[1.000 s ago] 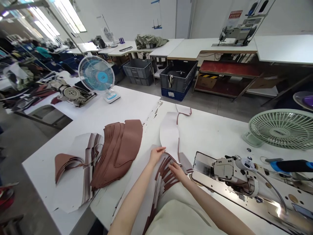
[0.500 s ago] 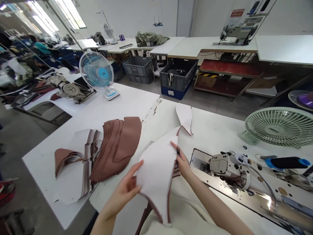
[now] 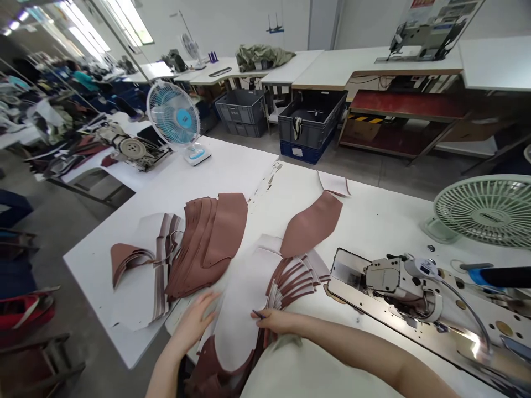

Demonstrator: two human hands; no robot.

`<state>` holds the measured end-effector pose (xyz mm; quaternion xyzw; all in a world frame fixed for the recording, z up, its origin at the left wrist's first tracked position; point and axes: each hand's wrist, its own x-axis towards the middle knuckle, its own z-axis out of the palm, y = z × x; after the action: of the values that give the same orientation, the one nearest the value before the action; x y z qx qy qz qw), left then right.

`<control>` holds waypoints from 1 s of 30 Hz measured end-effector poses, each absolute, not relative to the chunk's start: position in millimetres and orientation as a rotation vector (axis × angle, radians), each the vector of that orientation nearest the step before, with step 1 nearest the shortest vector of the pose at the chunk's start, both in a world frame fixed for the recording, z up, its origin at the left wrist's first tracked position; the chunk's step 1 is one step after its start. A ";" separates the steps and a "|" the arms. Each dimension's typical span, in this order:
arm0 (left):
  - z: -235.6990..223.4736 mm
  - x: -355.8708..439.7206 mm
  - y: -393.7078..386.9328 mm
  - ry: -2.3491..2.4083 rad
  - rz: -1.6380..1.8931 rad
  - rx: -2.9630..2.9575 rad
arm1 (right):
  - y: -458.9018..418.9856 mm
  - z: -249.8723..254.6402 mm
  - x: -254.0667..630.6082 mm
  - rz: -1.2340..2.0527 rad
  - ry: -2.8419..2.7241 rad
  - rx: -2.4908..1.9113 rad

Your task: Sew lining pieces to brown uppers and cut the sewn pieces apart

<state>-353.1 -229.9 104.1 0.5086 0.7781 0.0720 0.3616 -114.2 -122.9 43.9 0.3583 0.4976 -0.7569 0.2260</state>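
Observation:
My left hand (image 3: 196, 318) is open, its fingers apart, beside the left edge of a pile of cut panels (image 3: 243, 298) with pale backs and brown faces. Whether the fingertips touch the pile cannot be told. My right hand (image 3: 277, 320) is closed around a small dark tool (image 3: 258, 314), its kind unclear, at the pile's right edge. Fanned brown-and-white panel edges (image 3: 296, 276) spread just beyond that hand. Farther out lies a single panel (image 3: 313, 224), brown face up, and behind it a pale-backed panel (image 3: 333, 183) shows.
To the left stand a stack of brown panels (image 3: 224, 232) and a tied pale-backed bundle (image 3: 139, 309). A sewing machine (image 3: 398, 284) and a green fan (image 3: 489, 213) are on the right. A blue-white fan (image 3: 174, 116) stands at the far left table edge.
Both hands have let go of the pale-backed panel between them and drawn down toward my body. A panel now lies brown side up beyond the pile. The view has shifted slightly.

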 end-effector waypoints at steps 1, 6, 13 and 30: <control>106.3 -342.6 -197.4 1.949 0.255 1.422 | -121.1 41.9 -115.2 -2.067 1.368 0.974; 95.4 -271.2 -58.4 1.629 0.367 1.841 | -115.3 45.0 -111.3 -2.051 1.374 0.960; 50.9 -240.4 -20.3 1.624 0.271 1.739 | -78.5 56.3 -79.5 -2.259 1.428 1.400; 41.1 -248.6 -26.1 1.502 0.340 1.593 | -5.6 39.1 -66.1 -2.325 1.342 1.717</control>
<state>-248.6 -26.1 41.1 0.6432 0.6065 0.1372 0.4469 -66.1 -5.6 39.1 0.5387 0.4210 -0.7295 -0.0223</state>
